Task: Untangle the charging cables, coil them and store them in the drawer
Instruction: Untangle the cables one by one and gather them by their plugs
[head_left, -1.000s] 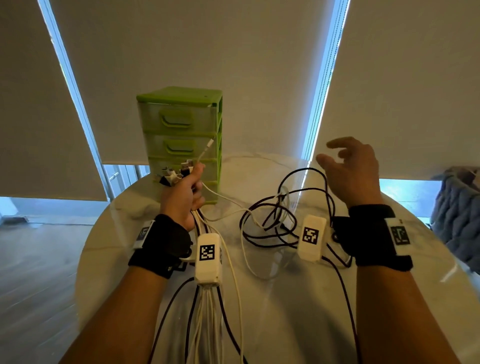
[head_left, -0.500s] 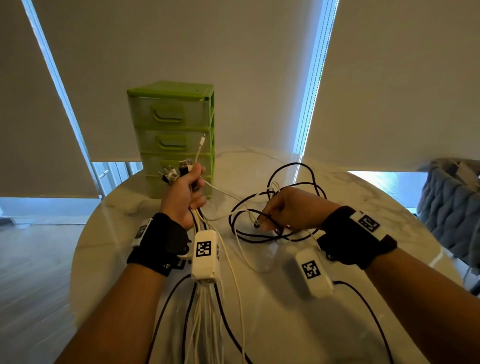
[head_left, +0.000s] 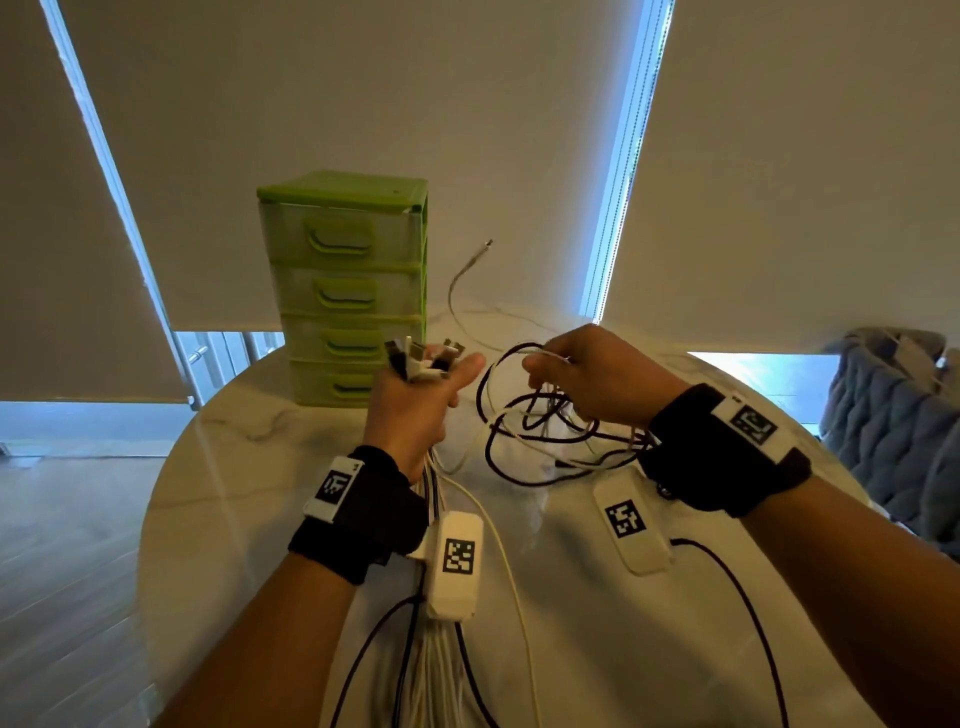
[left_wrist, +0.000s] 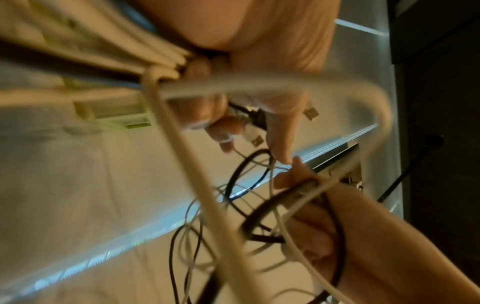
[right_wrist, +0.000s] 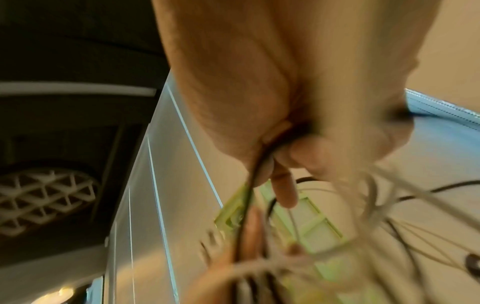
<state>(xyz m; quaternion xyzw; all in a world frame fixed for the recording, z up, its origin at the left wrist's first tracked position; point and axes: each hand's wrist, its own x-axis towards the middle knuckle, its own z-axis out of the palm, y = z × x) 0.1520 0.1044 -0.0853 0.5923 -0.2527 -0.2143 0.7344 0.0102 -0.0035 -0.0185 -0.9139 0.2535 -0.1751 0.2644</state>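
Probably home: roller blinds (head_left: 363, 130), knit throw (head_left: 893, 415)

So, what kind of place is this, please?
Probably a room in a home: a round marble-look table by tall windows with roller blinds, a small green drawer unit, and a grey knitted blanket.

Dim, backlit; wrist views blurred.

Glossy marbled table (head_left: 249, 467); translucent green plastic drawer unit (head_left: 343, 291); matt fabric blinds (head_left: 779, 182).
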